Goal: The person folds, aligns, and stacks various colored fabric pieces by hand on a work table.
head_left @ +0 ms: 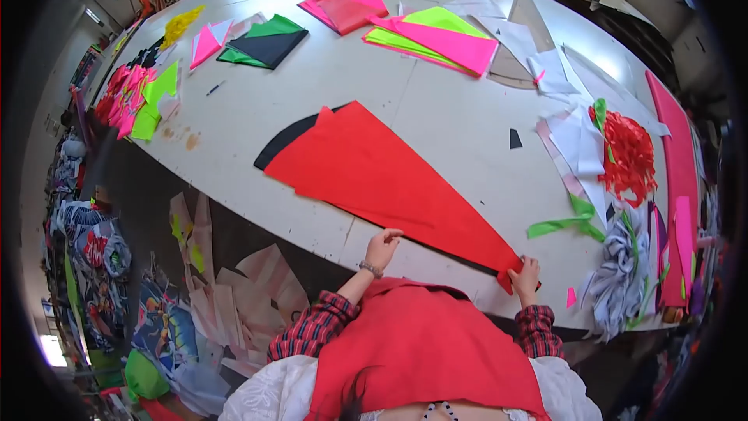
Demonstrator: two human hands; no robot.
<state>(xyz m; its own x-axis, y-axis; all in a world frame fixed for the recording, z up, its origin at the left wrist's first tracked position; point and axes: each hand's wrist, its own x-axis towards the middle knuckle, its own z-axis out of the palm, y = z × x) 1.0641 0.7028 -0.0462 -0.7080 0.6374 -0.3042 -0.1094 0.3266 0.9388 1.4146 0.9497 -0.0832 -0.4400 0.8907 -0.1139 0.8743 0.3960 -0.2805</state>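
Note:
A long red fabric piece (382, 164) lies across the table, wide at its upper left and narrow at its lower right. Black fabric (288, 140) shows beneath it along the wide end and the near edge. My right hand (527, 277) grips the narrow tip of the red piece, where a small corner hangs toward me. Beside the near edge of the cloth is my left hand (382, 249), its fingers loosely apart with nothing in them. A bracelet circles my left wrist.
Folded pink and lime fabric (436, 39), green and black fabric (265, 40) and a pen (216, 88) lie farther back. Red strips (628, 152) and grey strips (619, 273) pile up at right. Paper patterns (257, 296) are below the table's left edge.

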